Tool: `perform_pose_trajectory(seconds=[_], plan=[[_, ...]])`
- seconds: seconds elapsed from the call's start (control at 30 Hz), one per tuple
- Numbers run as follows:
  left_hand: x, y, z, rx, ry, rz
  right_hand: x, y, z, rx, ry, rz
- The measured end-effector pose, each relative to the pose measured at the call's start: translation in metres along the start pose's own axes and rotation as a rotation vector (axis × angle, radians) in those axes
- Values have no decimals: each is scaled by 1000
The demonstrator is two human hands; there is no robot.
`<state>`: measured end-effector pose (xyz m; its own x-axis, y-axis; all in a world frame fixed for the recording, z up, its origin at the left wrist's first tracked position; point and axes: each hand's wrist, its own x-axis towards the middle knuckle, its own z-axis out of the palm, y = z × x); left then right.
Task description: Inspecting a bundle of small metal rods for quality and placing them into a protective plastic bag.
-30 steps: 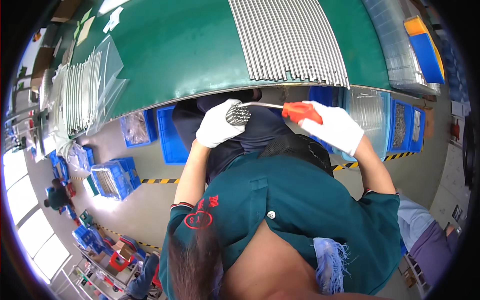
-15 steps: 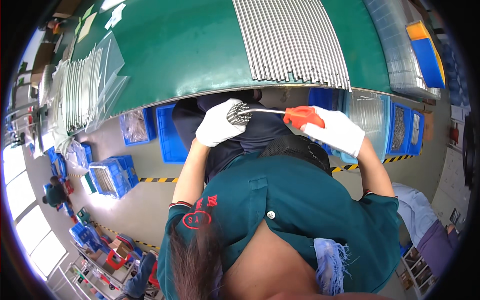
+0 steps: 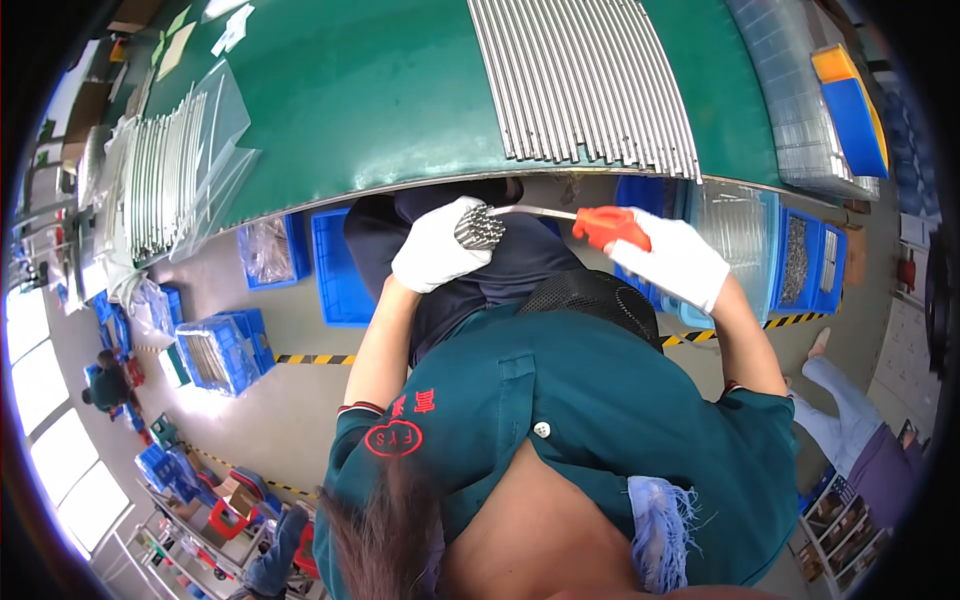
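My left hand (image 3: pixel 438 250), in a white glove, is closed around a bundle of thin metal rods (image 3: pixel 483 231). Their packed ends point toward my right, and the rest of the bundle is hidden by the glove. My right hand (image 3: pixel 676 265), also gloved in white, grips a red-handled tool (image 3: pixel 606 228) with a long thin metal shaft (image 3: pixel 540 211), like a screwdriver. The shaft reaches left to the upper edge of the rod ends; whether its tip touches them I cannot tell. Both hands are above my lap, just below the table edge.
On the green table (image 3: pixel 370 100) lies a row of long metal rods (image 3: pixel 590 90). Bagged rods (image 3: pixel 165 180) are at the left. Clear plastic trays (image 3: pixel 790 90) and a blue and yellow bin (image 3: pixel 853 110) stand right. Blue crates (image 3: pixel 340 268) sit below. Another person (image 3: pixel 860 440) is behind at right.
The tool's shaft has shifted slightly upward, from across the rod ends to their upper edge. My left hand has barely moved. The person behind at right has shifted further right.
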<state>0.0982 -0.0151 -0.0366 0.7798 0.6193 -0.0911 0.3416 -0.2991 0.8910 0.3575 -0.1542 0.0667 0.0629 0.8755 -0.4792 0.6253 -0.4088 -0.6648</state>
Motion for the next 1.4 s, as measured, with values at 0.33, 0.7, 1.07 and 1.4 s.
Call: perform_pose_trajectory(seconds=[0.33, 0.7, 1.07, 1.4], plan=[[3, 1, 1, 136, 31, 71, -9, -17, -13, 212, -248, 272], [2, 5, 0, 75, 43, 58, -11, -14, -13, 163, -218, 231], [4, -1, 2, 153, 52, 163, -10, 0, -8, 86, -124, 203], [2, 1, 3, 83, 44, 50, -13, -5, -4, 133, -57, 147]])
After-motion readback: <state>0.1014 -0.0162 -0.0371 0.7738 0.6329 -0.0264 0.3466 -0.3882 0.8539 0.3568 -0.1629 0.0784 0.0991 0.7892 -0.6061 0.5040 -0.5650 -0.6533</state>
